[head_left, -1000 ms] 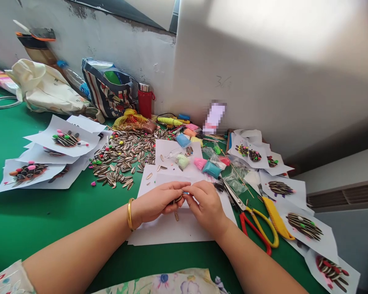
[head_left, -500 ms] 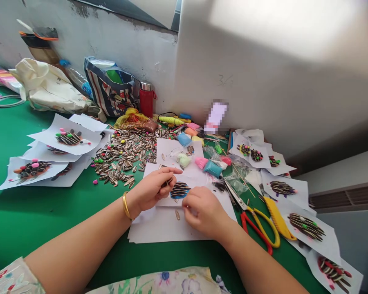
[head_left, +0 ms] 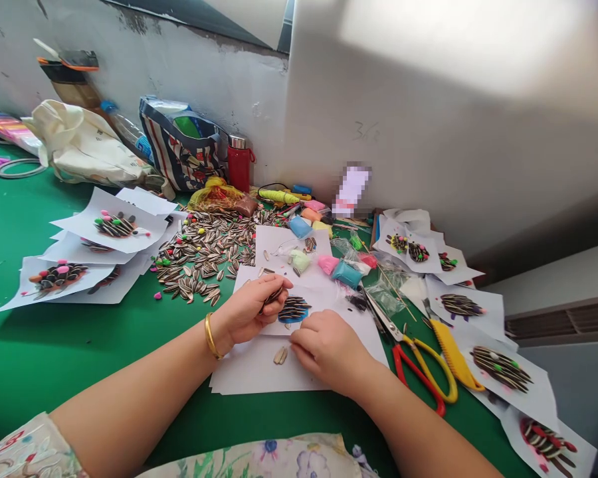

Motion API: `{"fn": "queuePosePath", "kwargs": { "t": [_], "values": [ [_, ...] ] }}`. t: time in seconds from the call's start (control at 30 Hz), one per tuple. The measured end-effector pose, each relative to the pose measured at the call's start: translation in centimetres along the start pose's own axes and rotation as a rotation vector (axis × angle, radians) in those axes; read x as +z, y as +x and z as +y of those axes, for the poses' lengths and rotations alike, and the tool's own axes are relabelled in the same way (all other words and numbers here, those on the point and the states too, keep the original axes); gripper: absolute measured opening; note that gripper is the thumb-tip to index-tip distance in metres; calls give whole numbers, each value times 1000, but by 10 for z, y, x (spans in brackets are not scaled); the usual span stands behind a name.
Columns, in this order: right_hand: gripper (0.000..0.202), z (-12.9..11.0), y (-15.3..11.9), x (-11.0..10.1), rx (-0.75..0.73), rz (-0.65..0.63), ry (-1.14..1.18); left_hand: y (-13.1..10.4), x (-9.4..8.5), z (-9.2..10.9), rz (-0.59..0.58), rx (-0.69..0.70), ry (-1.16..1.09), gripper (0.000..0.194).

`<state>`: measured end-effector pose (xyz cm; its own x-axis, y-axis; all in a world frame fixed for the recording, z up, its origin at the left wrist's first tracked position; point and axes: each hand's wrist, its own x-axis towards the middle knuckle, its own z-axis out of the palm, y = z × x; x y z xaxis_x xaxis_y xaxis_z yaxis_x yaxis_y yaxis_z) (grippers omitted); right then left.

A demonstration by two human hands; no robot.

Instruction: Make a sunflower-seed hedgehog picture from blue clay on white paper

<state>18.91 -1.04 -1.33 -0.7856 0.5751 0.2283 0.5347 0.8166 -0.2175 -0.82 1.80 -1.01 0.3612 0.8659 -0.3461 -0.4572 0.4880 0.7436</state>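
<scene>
Striped, glossy seeds (head_left: 274,300) are being gripped between the curled fingers of the left hand (head_left: 252,309). The right hand (head_left: 329,348) is being held low, fingers bent together; whether anything is being pinched cannot be told. Between the hands, a rounded blue piece (head_left: 294,311), ridged with slender seeds, is being supported by a smooth white sheet (head_left: 319,303). Spillage is being risked should the left grip slacken; ridges could be dislodged by brushing right knuckles. Nearby, flat, pale, teardrop-shaped seeds (head_left: 280,356) are being left exposed to scattering by the right palm.
</scene>
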Motion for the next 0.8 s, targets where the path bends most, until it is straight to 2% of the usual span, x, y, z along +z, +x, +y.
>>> {"fn": "queuePosePath", "kwargs": {
  "t": [0.1, 0.27, 0.43, 0.6, 0.7, 0.8],
  "values": [
    [13, 5, 0, 4, 49, 30, -50, 0, 0, 1, -6, 4, -5, 15],
    [18, 5, 0, 10, 37, 10, -97, -1, 1, 2, -4, 4, 11, 16],
    [13, 4, 1, 10, 10, 25, -12, -2, 2, 3, 6, 9, 10, 16],
    [17, 6, 1, 12, 72, 50, -40, -2, 2, 2, 5, 5, 1, 16],
    [21, 4, 1, 13, 33, 19, -8, -2, 3, 3, 13, 2, 4, 16],
    [18, 0, 2, 9, -64, -14, 120, -3, 3, 3, 13, 9, 7, 16]
  ]
}}
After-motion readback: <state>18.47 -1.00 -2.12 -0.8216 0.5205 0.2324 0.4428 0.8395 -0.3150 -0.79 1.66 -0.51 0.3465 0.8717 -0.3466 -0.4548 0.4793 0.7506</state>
